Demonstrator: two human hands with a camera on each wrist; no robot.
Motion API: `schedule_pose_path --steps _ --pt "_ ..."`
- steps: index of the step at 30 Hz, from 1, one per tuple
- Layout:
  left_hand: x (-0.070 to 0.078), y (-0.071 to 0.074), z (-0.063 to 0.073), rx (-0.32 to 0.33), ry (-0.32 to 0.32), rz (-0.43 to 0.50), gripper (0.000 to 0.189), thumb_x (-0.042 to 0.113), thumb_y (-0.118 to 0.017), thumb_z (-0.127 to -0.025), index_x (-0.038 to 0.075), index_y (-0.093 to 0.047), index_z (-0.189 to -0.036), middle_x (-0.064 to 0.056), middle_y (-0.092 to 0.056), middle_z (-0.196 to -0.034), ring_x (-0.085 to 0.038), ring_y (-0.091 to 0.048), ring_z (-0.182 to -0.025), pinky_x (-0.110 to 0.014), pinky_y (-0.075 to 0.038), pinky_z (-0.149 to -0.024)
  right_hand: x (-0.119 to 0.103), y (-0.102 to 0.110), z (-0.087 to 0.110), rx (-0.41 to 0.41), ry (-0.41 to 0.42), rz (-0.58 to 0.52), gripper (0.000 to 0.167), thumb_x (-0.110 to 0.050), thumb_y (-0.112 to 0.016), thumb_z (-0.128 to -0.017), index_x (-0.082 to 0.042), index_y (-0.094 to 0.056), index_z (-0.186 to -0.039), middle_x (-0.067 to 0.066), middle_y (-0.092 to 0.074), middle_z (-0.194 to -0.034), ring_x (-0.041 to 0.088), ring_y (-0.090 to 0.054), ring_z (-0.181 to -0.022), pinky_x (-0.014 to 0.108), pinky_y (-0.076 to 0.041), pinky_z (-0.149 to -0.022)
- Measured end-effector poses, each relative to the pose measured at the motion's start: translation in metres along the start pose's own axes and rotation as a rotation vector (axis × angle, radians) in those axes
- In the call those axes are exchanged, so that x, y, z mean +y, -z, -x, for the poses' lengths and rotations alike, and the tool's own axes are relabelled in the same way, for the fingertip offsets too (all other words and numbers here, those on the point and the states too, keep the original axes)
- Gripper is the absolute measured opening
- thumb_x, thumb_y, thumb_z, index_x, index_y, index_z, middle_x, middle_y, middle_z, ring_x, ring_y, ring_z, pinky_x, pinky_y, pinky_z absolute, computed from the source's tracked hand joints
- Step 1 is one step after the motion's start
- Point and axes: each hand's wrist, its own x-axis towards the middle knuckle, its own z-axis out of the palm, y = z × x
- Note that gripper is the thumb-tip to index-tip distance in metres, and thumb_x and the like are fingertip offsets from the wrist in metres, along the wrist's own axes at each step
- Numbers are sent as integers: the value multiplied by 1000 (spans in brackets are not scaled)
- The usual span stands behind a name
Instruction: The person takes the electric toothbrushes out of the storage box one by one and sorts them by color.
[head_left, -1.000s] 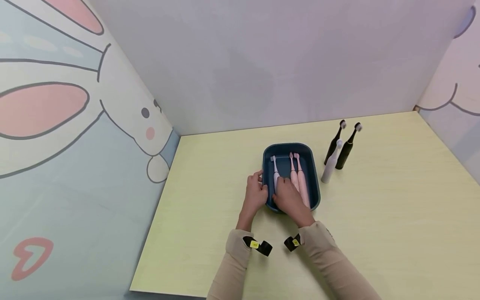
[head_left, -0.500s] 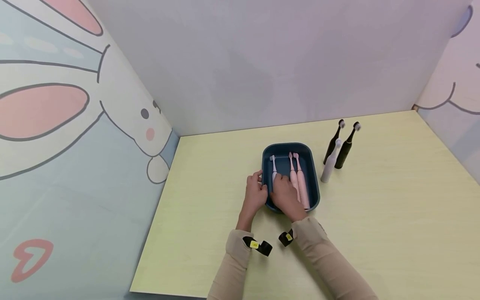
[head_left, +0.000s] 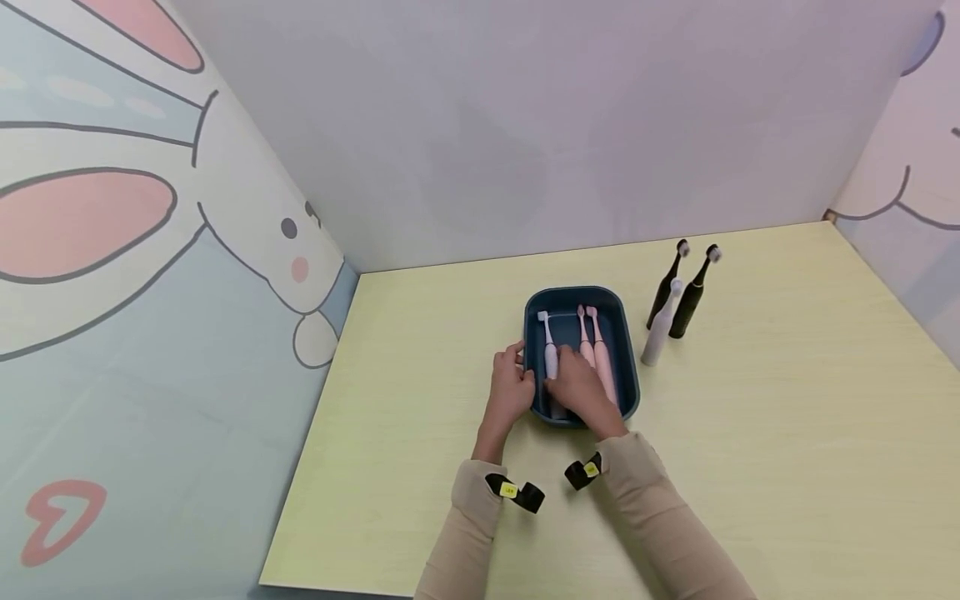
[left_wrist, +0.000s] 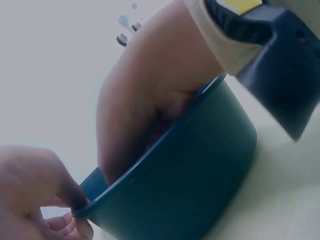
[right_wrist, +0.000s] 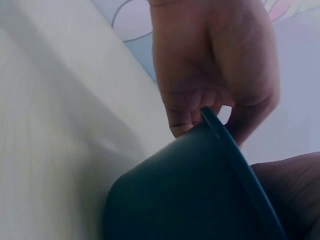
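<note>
A dark blue rectangular bin lies on the table, holding a pale lilac electric toothbrush on its left and two pink electric toothbrushes further right. My left hand grips the bin's left wall, the thumb over the rim and the fingers outside, as the left hand in the right wrist view also shows. Inside the bin my right hand holds the lilac toothbrush low on its handle, the thumb crossing it. The right hand's fingertips are hidden behind the bin wall in the left wrist view.
To the right of the bin stand two black electric toothbrushes and one white-lilac electric toothbrush, upright and close together. The pale yellow table meets a plain wall behind and a cartoon-printed wall on the left.
My right hand shifts slightly left and then back right inside the bin. More of the lilac toothbrush's handle shows now, and its head leans a little further left. The left hand keeps its place.
</note>
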Motion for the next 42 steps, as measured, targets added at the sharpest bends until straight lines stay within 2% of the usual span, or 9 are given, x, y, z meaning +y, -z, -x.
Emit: schedule_pose_path --steps 8,14,21,29,37,40,42 --pt "0 -1 -1 -1 6 4 51 1 -51 -91 7 -43 -141 -10 -46 -109 -15 -49 -80 -26 -45 -70 7 8 5 62 69 -171 61 -18 -67 -87 -3 -39 -139 15 -59 -109 26 -57 -88 37 -51 -73" --pt "0 -1 -1 7 -2 0 50 1 -52 -91 6 -44 -140 -11 -47 -109 -15 -50 -80 -27 -46 -71 7 14 11 128 120 -273 62 -18 -68 -87 -8 -38 -140 16 -57 -122 28 -58 -97 42 -52 -80" --pt "1 -1 -1 1 -2 -10 50 1 -52 -92 6 -44 -141 -10 -46 -109 -15 -49 -80 -26 -45 -71 4 24 24 195 167 -340 63 -16 -67 -87 -10 -37 -142 18 -54 -126 33 -58 -105 49 -50 -88" --pt "-2 -2 -2 11 -19 -8 50 0 -51 -91 5 -45 -140 -10 -46 -107 -14 -48 -79 -27 -44 -72 9 30 33 252 211 -399 62 -14 -68 -87 -11 -38 -141 17 -56 -123 32 -60 -102 49 -51 -87" --pt "-2 -3 -2 24 -20 14 49 -1 -51 -90 4 -46 -139 -10 -46 -104 -13 -46 -76 -26 -41 -70 21 35 43 326 312 -498 62 -9 -69 -86 -12 -41 -141 17 -55 -125 31 -58 -104 50 -52 -82" --pt "-1 -3 -2 23 -19 9 49 -1 -51 -90 4 -45 -139 -10 -45 -103 -14 -45 -75 -26 -41 -70 22 38 48 347 333 -525 61 -9 -68 -86 -13 -41 -141 16 -54 -127 29 -57 -104 46 -53 -81" --pt "-2 -3 -2 21 -20 5 49 -1 -51 -90 4 -45 -139 -10 -45 -103 -14 -45 -75 -26 -40 -70 21 42 53 368 341 -539 61 -8 -68 -86 -13 -42 -141 15 -55 -127 27 -57 -103 36 -54 -80"
